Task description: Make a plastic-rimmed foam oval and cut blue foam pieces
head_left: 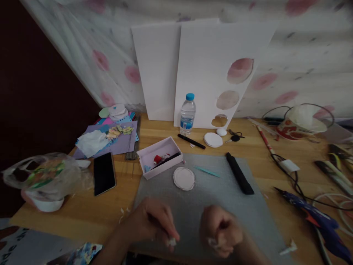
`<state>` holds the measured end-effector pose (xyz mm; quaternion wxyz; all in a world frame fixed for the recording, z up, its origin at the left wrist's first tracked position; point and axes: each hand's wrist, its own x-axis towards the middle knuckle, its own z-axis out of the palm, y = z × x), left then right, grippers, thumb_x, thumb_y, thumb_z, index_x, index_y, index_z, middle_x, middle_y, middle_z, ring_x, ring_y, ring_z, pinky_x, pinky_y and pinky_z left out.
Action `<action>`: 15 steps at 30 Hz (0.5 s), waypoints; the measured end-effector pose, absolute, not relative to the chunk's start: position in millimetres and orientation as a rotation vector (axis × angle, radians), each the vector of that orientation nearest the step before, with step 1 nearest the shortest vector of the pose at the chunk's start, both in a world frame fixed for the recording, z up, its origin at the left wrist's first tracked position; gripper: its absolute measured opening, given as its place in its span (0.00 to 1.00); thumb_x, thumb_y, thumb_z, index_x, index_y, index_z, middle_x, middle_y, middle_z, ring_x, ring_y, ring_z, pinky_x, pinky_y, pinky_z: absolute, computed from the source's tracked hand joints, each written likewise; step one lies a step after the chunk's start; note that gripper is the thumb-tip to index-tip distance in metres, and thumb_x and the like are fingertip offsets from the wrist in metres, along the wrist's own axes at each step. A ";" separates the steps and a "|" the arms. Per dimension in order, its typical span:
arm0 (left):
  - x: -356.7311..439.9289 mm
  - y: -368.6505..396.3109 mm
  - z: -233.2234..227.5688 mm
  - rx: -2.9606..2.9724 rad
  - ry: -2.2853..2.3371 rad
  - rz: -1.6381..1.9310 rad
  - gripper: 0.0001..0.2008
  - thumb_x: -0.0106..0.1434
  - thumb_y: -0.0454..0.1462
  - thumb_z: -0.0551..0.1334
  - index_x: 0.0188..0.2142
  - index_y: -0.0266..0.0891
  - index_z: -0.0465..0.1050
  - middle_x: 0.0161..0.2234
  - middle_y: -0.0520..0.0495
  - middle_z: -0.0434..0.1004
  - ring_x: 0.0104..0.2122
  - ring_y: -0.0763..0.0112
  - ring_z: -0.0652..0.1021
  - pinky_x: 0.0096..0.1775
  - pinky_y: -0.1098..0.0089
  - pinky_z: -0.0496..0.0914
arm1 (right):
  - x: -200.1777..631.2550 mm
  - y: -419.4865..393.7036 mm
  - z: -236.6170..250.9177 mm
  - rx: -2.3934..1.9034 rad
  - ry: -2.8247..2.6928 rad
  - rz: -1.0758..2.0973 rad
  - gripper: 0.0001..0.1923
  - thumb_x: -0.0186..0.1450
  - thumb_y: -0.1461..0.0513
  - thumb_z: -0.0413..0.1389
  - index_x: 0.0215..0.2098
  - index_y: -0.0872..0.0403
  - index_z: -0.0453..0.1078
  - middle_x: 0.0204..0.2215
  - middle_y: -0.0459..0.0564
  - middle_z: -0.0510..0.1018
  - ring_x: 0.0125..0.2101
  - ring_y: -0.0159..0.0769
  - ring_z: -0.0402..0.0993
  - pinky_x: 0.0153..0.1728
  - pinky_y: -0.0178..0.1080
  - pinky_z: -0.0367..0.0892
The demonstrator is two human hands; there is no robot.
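My left hand (pixel 157 221) is over the near edge of the grey cutting mat (pixel 182 217), its fingertips pinched on a small white scrap (pixel 172 241). To the right, my right hand (pixel 222 230) is curled closed, blurred by motion. A whitish bit shows at its fingers, too small and smeared to name. Beyond both hands, a white round disc (pixel 184 179) lies flat on the mat. Behind the disc stands a shallow pink box (pixel 162 171) with a red piece and a dark stick in it. Turquoise tweezers (pixel 206 171) rest to the disc's right.
A black folded umbrella-like pouch (pixel 239 173) lies on the mat's right. Further right is a blue glue gun (pixel 314 217) with its cable. A water bottle (pixel 187 116) stands before white boards (pixel 204 66). At left are a phone (pixel 104 174) and a plastic bag (pixel 52 180).
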<state>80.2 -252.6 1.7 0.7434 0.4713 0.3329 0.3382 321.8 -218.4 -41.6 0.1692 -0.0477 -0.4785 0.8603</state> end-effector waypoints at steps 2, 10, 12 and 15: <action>70.0 -250.4 2.0 1.008 0.822 0.863 0.09 0.49 0.43 0.74 0.27 0.42 0.83 0.26 0.44 0.80 0.22 0.70 0.79 0.24 0.75 0.73 | 330.4 -216.6 -43.0 -0.286 -1.295 2.319 0.31 0.62 0.41 0.53 0.13 0.53 0.58 0.07 0.40 0.60 0.09 0.22 0.55 0.13 0.29 0.53; 90.4 -238.0 6.3 1.504 1.434 1.073 0.04 0.57 0.34 0.68 0.34 0.42 0.78 0.33 0.51 0.82 0.34 0.70 0.80 0.38 0.73 0.74 | 299.2 -216.0 -24.2 -0.845 -1.477 1.948 0.06 0.65 0.61 0.48 0.34 0.54 0.65 0.23 0.41 0.62 0.24 0.29 0.56 0.27 0.33 0.55; 97.5 -236.9 7.5 1.686 1.410 1.096 0.04 0.59 0.33 0.67 0.35 0.42 0.76 0.34 0.52 0.81 0.35 0.72 0.80 0.39 0.75 0.73 | 287.5 -216.9 -24.0 -0.868 -1.394 1.874 0.05 0.60 0.65 0.46 0.28 0.54 0.63 0.21 0.40 0.58 0.23 0.29 0.52 0.25 0.34 0.51; 101.9 -236.5 10.1 1.860 1.368 1.113 0.05 0.60 0.31 0.66 0.35 0.42 0.74 0.36 0.54 0.81 0.37 0.75 0.80 0.42 0.77 0.72 | 279.0 -216.7 -23.4 -0.872 -1.209 1.873 0.08 0.57 0.65 0.44 0.21 0.52 0.57 0.18 0.39 0.52 0.20 0.29 0.46 0.22 0.35 0.45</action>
